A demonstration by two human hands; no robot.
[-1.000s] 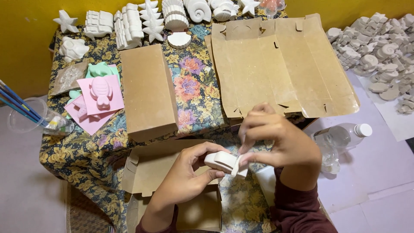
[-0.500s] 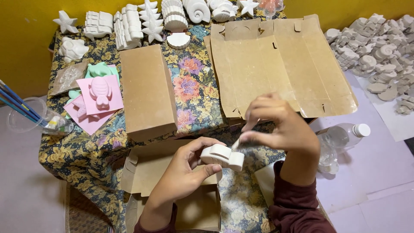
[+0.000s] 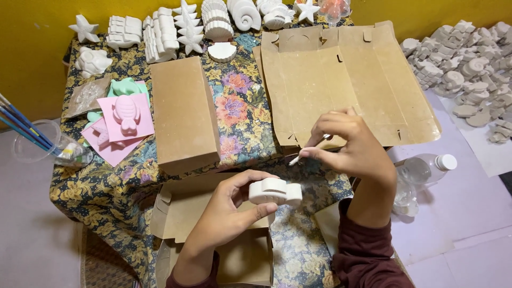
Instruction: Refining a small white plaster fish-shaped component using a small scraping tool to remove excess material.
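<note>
Brushes (image 3: 21, 125) stand in a clear plastic cup (image 3: 40, 144) at the far left edge of a low table covered with a floral cloth (image 3: 234, 112). Beside them lie pink and green moulds (image 3: 125, 114), then a closed brown cardboard box (image 3: 184, 112), with white plaster starfish and shell figures (image 3: 176, 26) ranged along the yellow wall behind.

At centre, the person's left hand (image 3: 229, 213) grips a white plaster figure (image 3: 274, 192) over an open carton (image 3: 213, 234), thumb under it and fingers curled over the top. The figure's long axis runs left to right, its rounded end pointing toward the other hand.

Just above and to the right, the right hand (image 3: 349, 146) pinches a thin white stick (image 3: 309, 151) between thumb and fingertips; its tip slants down and left, near the figure but apart from it.

Behind lies a flattened cardboard sheet (image 3: 346, 74). Farther right, a clear plastic bottle (image 3: 424, 168) rests on its side, and more plaster casts (image 3: 469, 69) are heaped on the floor.
</note>
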